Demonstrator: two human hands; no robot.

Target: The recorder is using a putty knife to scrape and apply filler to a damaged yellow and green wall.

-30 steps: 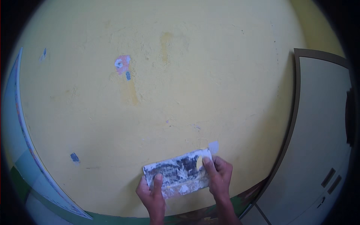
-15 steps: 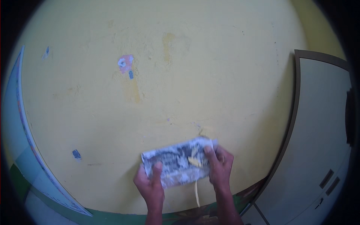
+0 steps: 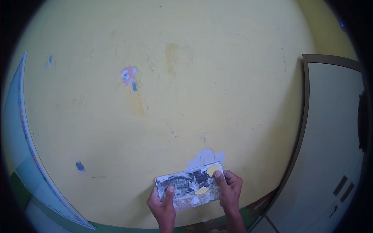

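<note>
A wide flat scraper (image 3: 185, 181), its dark plate smeared with white and grey residue, is held in both hands against the lower part of the yellow wall (image 3: 233, 97). My left hand (image 3: 162, 205) is closed on its left end, thumb on the face. My right hand (image 3: 230, 191) grips the right end the same way. One yellow paint flake (image 3: 212, 170) lies by the right thumb, and another paint flake (image 3: 201, 190) rests lower on the plate. Just above the top edge a pale patch (image 3: 206, 157) shows where the yellow coat is off.
To the right stands a light cabinet (image 3: 330, 128) with a brown frame. On the left a pale blue board (image 3: 19, 128) leans into view. Higher on the wall are a pink and white chipped spot (image 3: 128, 75) and a small blue-grey mark (image 3: 79, 166). A green band (image 3: 128, 225) runs along the wall's bottom.
The scraper and both hands have moved down in the picture and slightly right. A pale bare patch now shows above the plate. A long paint strip that hung below the plate is gone from view.
</note>
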